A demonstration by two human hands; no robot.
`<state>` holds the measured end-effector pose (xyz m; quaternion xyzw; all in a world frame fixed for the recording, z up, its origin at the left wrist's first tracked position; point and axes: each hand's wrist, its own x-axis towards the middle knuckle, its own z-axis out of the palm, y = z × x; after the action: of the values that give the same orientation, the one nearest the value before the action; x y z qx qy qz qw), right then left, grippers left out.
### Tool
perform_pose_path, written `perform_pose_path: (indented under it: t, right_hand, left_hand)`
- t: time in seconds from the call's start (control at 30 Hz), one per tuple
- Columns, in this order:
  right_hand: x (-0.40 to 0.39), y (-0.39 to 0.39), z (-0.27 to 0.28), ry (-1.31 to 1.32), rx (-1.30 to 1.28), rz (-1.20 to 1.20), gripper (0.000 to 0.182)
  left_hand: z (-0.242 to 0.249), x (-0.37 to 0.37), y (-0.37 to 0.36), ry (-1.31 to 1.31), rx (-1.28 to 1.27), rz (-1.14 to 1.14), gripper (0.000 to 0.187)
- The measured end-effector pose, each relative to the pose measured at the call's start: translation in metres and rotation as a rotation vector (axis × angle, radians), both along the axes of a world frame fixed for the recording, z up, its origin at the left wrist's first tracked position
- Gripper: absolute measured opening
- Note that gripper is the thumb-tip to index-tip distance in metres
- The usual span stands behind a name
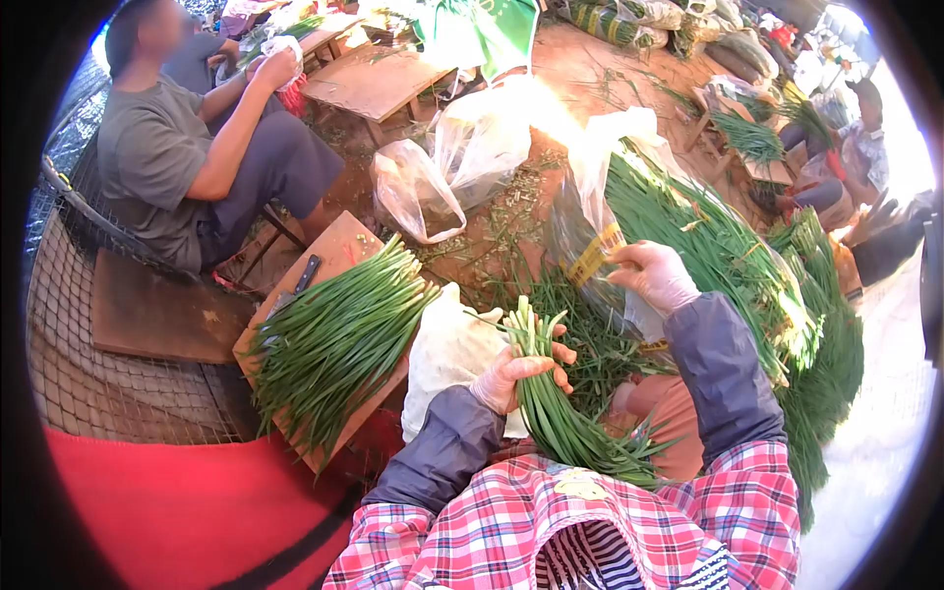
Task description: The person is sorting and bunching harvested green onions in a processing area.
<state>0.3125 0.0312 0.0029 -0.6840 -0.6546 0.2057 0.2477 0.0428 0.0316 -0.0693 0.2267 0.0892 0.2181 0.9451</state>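
My left hand (516,378) is wrapped round a bunch of green chives (565,425), just below its pale cut ends. The leafy ends droop over my lap to the right. Raised to the right, my right hand (657,277) has its thumb and fingers pinched together; what is between them, if anything, is too small to tell. Close behind it is a clear plastic bag with yellow print (590,258). A large pile of chives (339,329) lies on a wooden board (339,239) at the left, beside a knife (308,273). White cloth or sacking (447,354) sits between board and left hand.
A big heap of long chives (688,231) lies to the right. Ahead are a clear plastic bag (423,192) and scattered trimmings. A seated person (162,147) works at the left near a low wooden table (374,84). Another person sits at the far right.
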Motion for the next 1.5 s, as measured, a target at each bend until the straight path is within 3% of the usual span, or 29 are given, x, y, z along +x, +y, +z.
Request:
perform_pose_path:
  t: [0.07,0.17,0.33,0.4,0.5,0.57,0.67,0.7,0.73,0.83,0.9,0.93,1.0,1.03,1.1,1.13,1.2,1.23,1.3,1.33,1.37,1.43,1.5]
  right_hand:
    - [-0.038,0.004,0.024,0.021,0.195,0.361,0.027]
    - [-0.081,-0.003,0.028,-0.272,0.219,0.502,0.032]
    - [-0.101,-0.009,0.019,-0.381,0.127,0.325,0.014]
    - [-0.107,-0.012,0.015,-0.449,0.077,0.241,0.008]
    - [-0.074,0.011,0.01,-0.416,-0.089,-0.085,0.011]
    - [-0.027,0.024,0.003,-0.57,-0.407,-0.113,0.03]
    - [-0.009,0.021,0.011,-0.202,0.009,0.293,0.051]
    - [-0.019,0.033,0.033,0.011,0.07,0.354,0.06]
    - [-0.043,0.031,0.084,0.338,-0.091,0.356,0.06]
    - [-0.096,0.02,0.049,-0.131,-0.386,0.645,0.064]
    - [-0.096,0.011,0.04,0.156,-0.488,0.656,0.066]
    - [-0.086,0.008,0.044,0.632,-0.797,0.412,0.07]
    - [-0.061,0.011,0.032,0.751,-0.503,0.221,0.07]
    - [-0.042,0.011,0.014,0.728,-0.173,0.284,0.07]
    - [-0.041,-0.009,0.004,0.802,-0.306,0.247,0.084]
    - [-0.053,-0.025,-0.003,1.075,-0.401,0.227,0.101]
    - [-0.077,-0.058,-0.046,0.896,-0.378,0.323,0.113]
    - [-0.092,-0.071,-0.043,0.665,-0.341,0.312,0.112]
    - [-0.104,-0.072,-0.039,0.843,-0.483,0.045,0.089]
    - [-0.106,-0.067,-0.044,1.009,-0.555,-0.002,0.061]
    - [-0.105,-0.065,-0.046,1.131,-0.578,-0.009,0.048]
    - [-0.094,-0.06,-0.043,1.39,-0.725,0.041,0.044]
    - [-0.085,-0.052,-0.03,1.42,-0.792,0.106,0.042]
  left_hand:
    - [0.003,0.003,0.002,0.019,0.006,0.011,0.064]
    - [0.009,0.007,0.002,0.052,0.049,-0.002,0.056]
    - [0.011,0.006,0.001,0.105,0.01,-0.014,0.042]
    - [0.007,0.009,0.001,0.108,0.031,-0.038,0.045]
    - [0.012,0.012,-0.001,0.044,0.068,-0.064,0.052]
    - [0.014,0.011,-0.001,0.007,0.077,-0.079,0.056]
    - [0.01,0.013,0.003,0.006,0.053,-0.123,0.06]
    - [0.01,0.016,0.001,0.01,0.055,-0.125,0.06]
    - [0.013,0.02,0.002,0.014,0.061,-0.128,0.06]
    - [0.02,0.027,0.003,0.059,0.097,-0.118,0.058]
    - [0.01,0.024,0.003,0.142,0.106,-0.154,0.056]
    - [0.007,0.025,0.002,0.074,0.121,-0.1,0.051]
    - [0.022,0.026,0.0,0.07,0.093,-0.002,0.045]
    - [0.025,0.026,0.002,0.084,0.102,0.021,0.044]
    - [0.021,0.026,0.004,0.145,0.073,0.12,0.044]
    - [0.019,0.026,0.005,0.176,0.056,0.162,0.044]
    - [0.019,0.03,0.01,0.243,0.012,0.351,0.037]
    - [0.018,0.032,0.015,0.243,-0.001,0.4,0.036]
    - [0.015,0.038,0.021,0.306,-0.047,0.494,0.029]
    - [0.012,0.038,0.023,0.301,-0.022,0.466,0.03]
    - [0.014,0.036,0.028,0.299,0.007,0.438,0.032]
    - [0.025,0.031,0.032,0.197,0.116,0.382,0.042]
    - [0.031,0.029,0.036,0.077,0.16,0.292,0.051]
